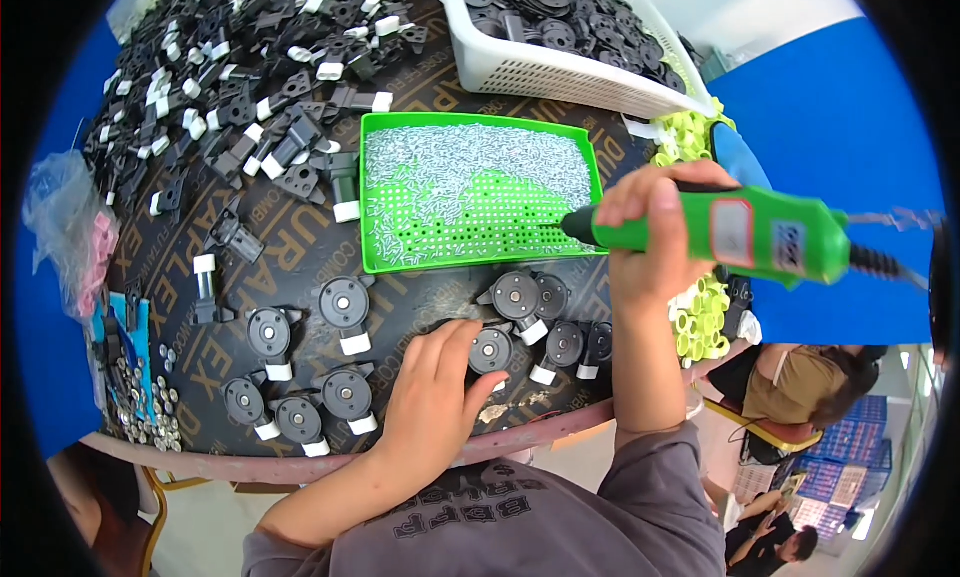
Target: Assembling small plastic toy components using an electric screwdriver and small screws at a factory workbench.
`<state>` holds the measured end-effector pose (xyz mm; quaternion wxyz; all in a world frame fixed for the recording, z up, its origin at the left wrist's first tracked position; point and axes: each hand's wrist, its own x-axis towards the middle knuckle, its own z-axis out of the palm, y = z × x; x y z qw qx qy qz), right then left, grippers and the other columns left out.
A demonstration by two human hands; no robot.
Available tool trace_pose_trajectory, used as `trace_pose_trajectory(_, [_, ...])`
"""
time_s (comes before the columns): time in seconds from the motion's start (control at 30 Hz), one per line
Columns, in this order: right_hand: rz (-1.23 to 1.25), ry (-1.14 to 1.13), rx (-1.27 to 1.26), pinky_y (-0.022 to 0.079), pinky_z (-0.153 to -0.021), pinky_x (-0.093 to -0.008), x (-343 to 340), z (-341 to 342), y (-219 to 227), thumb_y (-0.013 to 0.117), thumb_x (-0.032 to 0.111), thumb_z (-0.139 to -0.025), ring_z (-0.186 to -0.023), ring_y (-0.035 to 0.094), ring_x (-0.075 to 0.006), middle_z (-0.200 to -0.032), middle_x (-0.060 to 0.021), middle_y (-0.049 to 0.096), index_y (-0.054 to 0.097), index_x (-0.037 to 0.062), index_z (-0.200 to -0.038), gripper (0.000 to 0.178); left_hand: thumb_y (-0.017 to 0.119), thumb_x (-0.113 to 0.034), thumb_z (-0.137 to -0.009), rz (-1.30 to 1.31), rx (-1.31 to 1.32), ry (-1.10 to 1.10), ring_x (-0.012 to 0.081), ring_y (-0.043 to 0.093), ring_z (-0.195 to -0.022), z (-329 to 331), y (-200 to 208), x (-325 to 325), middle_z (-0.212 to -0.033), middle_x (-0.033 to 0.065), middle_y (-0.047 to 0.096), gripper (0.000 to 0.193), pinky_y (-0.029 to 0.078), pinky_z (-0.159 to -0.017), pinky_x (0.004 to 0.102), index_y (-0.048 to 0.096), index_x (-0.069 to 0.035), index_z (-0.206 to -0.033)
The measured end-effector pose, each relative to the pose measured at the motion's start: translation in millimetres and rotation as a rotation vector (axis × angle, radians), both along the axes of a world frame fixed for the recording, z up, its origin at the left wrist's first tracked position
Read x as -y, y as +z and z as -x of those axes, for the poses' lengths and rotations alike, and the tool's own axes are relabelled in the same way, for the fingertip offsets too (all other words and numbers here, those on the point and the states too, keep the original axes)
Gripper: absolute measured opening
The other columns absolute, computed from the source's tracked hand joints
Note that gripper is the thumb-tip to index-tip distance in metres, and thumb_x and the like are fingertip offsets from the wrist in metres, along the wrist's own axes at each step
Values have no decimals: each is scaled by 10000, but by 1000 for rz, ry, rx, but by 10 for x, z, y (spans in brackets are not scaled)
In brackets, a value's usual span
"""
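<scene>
A small black disc part (491, 349), judged light, stiff and hard, is pinned to the desk (300, 247) just below the green tray (372, 192) by the left hand (435, 382), fingers spread. The driver (745, 232) is gripped in the closed right hand (655, 232).

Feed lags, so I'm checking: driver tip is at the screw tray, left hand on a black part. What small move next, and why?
Probably dip the driver tip into the screws in the green tray to pick one up. The tip points at the tray's right side, and the left hand steadies a black part that looks ready for fastening.
</scene>
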<state>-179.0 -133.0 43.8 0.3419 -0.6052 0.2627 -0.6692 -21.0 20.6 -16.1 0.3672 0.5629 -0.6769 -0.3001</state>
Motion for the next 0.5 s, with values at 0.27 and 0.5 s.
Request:
trace_pose_trajectory(0.27, [-7, 22, -105, 467, -512, -319, 27, -2, -86, 563, 44, -921, -582, 483, -153, -705, -84, 496, 429, 70, -1117, 239, 738, -195, -851, -11, 7, -10, 389, 539, -1077, 6, 13, 23, -1234, 205, 561, 531, 453, -927, 437, 506, 34, -1269])
trace_pose_trajectory(0.5, [19, -41, -113, 439, -485, -320, -114, 48, 63, 567, 112, -919, -578, 482, -164, -700, -67, 482, 453, 106, -1146, 254, 719, -192, -867, -19, 1, -9, 383, 532, -1072, -15, 9, 2, -1237, 199, 554, 528, 452, -927, 435, 495, 40, -1285])
